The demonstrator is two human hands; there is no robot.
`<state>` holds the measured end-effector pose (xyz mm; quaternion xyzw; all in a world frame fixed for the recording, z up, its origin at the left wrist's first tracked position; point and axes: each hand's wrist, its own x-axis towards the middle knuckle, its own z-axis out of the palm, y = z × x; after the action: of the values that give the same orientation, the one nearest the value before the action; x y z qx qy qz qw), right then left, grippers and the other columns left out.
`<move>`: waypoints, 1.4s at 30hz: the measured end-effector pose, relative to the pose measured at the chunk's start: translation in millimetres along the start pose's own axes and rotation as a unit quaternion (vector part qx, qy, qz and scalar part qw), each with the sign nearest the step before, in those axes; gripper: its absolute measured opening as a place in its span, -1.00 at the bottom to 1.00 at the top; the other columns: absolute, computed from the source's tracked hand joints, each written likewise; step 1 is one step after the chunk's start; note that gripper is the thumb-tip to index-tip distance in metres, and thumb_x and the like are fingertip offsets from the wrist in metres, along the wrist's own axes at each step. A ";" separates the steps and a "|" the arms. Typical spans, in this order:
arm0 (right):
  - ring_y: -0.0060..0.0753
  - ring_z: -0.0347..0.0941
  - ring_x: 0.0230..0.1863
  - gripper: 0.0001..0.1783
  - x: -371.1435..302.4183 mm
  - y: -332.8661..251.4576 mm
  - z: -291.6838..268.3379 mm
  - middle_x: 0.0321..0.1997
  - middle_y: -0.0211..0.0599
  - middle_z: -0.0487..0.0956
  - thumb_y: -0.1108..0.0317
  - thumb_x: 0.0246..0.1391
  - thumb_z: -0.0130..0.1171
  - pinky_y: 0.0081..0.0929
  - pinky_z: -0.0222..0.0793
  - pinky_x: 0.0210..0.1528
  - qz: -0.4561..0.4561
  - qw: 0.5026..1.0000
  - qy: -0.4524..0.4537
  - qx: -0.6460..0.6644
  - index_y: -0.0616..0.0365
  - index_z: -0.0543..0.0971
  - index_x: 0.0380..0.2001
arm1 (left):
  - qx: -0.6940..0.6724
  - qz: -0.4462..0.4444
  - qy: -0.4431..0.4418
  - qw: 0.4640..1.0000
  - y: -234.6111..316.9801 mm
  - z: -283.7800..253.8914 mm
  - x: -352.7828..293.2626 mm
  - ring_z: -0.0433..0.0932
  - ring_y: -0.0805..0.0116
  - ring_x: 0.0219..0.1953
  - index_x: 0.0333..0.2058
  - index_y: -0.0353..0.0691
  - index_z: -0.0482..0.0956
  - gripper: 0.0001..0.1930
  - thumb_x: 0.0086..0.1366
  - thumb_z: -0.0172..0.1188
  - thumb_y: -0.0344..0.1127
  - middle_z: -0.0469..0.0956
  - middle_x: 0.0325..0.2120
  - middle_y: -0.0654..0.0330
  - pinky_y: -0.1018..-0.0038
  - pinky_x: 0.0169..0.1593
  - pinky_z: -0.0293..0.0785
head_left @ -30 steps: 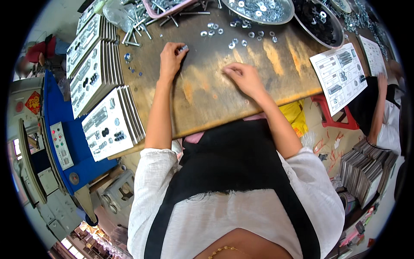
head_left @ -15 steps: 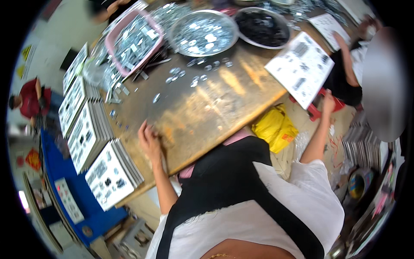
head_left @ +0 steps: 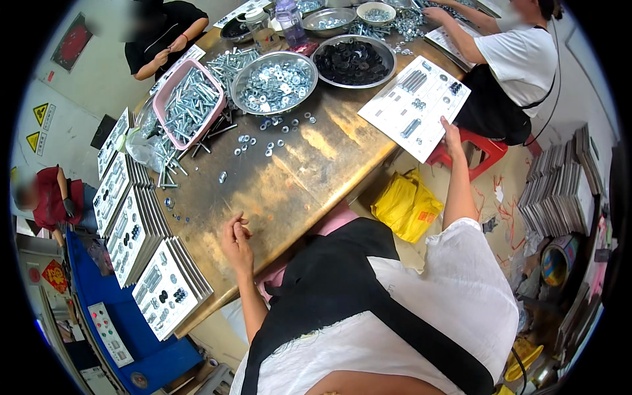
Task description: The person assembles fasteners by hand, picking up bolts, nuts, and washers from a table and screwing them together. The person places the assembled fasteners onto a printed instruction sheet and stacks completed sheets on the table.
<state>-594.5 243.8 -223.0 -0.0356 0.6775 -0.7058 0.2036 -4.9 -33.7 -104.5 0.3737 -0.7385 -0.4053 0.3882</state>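
Observation:
At the table's right edge my right hand grips the near right side of a white board bearing rows of bolts, washers and nuts. The board's near corner juts past the tabletop. My left hand is above the near edge of the worn table, holding nothing, its fingers loosely bent and apart. Ahead of it lie loose washers. Beyond them stand a metal bowl of silver washers, a bowl of black washers and a pink basin full of long bolts.
Stacks of similar boards line the table's left edge. A yellow bag lies below the right edge, by a red stool. Co-workers sit at the far left and right. More boards are piled on the right.
The view has shifted, so the table and board appear farther left. My right hand stays at the board's side. My left hand's fingers have bent a little more.

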 end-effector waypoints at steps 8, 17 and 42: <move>-0.66 0.10 -0.80 -0.57 -71.6 30.5 43.7 -0.69 -0.52 0.39 -0.02 0.19 0.18 -0.61 -0.04 -0.76 -0.014 0.999 0.030 0.005 0.19 0.54 -0.42 | -0.008 -0.025 -0.225 0.974 27.6 66.5 -37.0 0.53 0.43 -0.47 -0.08 -0.24 0.59 -0.78 0.41 0.01 -0.37 0.58 -0.40 0.16 0.51 -0.34 0.47; -0.68 0.19 -0.70 -0.53 -221.3 56.8 133.4 -0.65 -0.50 0.40 -0.03 0.22 0.14 -0.64 0.09 -0.68 0.009 0.999 -0.049 -0.001 0.22 0.52 -0.46 | -0.271 -0.213 -0.444 0.827 -2.5 112.2 -66.5 0.44 0.57 -0.48 0.01 -0.32 0.52 -0.60 0.52 -0.16 -0.14 0.54 -0.39 0.26 0.63 -0.38 0.39; -0.77 -0.03 -0.72 -0.60 -389.2 15.0 284.1 -0.70 -0.63 0.19 0.12 0.34 -0.02 -0.68 -0.14 -0.69 0.262 0.628 -0.688 -0.253 0.24 0.63 -0.29 | -0.143 -0.343 -0.058 0.926 -52.8 -98.6 -142.1 0.32 0.60 -0.71 -0.38 -0.31 0.55 -0.70 0.45 -0.01 -0.22 0.42 -0.69 0.34 0.64 -0.62 0.20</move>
<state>-142.3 106.9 -127.2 -0.3820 0.4733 -0.1947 0.7695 153.6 38.3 -153.4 0.5206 -0.5206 -0.6361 0.2309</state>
